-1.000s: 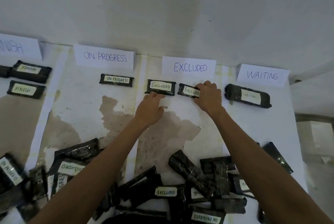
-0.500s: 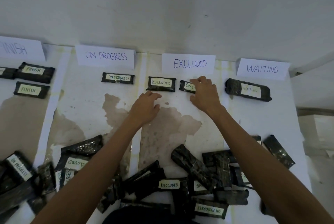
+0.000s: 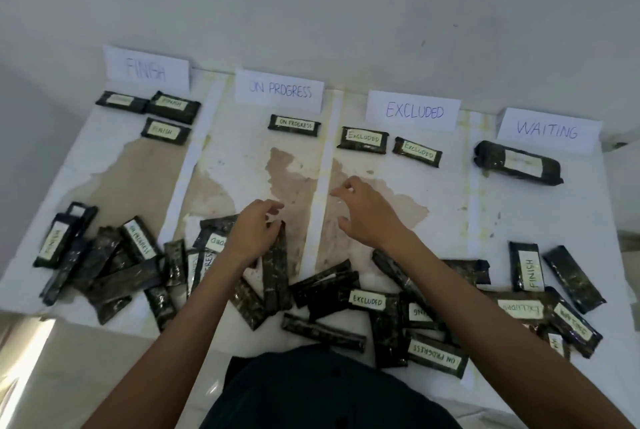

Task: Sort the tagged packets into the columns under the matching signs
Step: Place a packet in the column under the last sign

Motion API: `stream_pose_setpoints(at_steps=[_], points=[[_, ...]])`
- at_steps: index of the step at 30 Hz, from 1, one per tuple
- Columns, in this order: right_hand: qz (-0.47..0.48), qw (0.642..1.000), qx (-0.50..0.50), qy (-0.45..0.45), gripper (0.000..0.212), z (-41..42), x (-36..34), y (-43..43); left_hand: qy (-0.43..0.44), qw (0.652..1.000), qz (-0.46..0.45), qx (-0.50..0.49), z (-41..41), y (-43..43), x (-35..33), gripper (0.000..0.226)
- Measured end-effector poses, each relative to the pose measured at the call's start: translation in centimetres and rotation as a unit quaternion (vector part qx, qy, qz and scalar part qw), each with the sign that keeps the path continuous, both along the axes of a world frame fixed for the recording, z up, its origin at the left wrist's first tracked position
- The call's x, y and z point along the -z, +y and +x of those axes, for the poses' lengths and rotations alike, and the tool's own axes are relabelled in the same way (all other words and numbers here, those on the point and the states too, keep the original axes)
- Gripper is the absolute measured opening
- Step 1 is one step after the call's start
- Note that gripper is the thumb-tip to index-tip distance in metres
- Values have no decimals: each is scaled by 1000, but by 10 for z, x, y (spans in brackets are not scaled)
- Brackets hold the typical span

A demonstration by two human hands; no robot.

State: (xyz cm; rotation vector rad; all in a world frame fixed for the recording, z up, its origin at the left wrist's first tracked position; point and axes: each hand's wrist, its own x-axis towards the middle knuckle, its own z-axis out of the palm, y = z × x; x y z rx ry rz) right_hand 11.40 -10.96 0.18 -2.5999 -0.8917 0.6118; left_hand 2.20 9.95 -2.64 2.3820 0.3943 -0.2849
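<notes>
Four white signs stand along the wall: FINISH, ON PROGRESS, EXCLUDED and WAITING. Three black packets lie under FINISH, one under ON PROGRESS, two under EXCLUDED, one fat packet under WAITING. A heap of unsorted black packets covers the near table edge. My left hand hovers over the heap with fingers apart, close to an upright packet. My right hand hovers open and empty over the EXCLUDED column.
White tape strips divide the stained table into columns. The white wall rises right behind the signs. More loose packets lie at the near left and near right. My dark clothing shows at the bottom.
Both hands have pulled back from the EXCLUDED row toward the heap. The right hand let go of the second EXCLUDED packet, which stays in its column. The camera tilted down and right.
</notes>
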Motion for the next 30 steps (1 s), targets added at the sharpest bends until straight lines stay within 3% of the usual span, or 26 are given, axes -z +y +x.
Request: stream_pose_setpoints(at_steps=[6, 11, 18, 22, 25, 28, 30], points=[[19, 989, 19, 147, 50, -42, 21, 41, 51, 994, 82, -51, -48, 17, 25, 39], [2, 971, 86, 223, 71, -72, 47, 83, 52, 995, 86, -24, -67, 11, 33, 40], [-17, 970, 162, 180, 93, -102, 67, 111, 17, 999, -39, -34, -74, 10, 24, 41], [10, 960, 197, 197, 94, -99, 63, 108, 38, 988, -120, -86, -79, 7, 12, 37], [122, 893, 272, 337, 79, -83, 51, 98, 72, 972, -184, -125, -79, 7, 4, 34], [285, 752, 316, 504, 37, -65, 35, 77, 155, 939, -266, -151, -78, 5, -2, 44], [363, 672, 314, 564, 37, -59, 23, 62, 183, 905, -343, -174, -75, 1, -7, 43]])
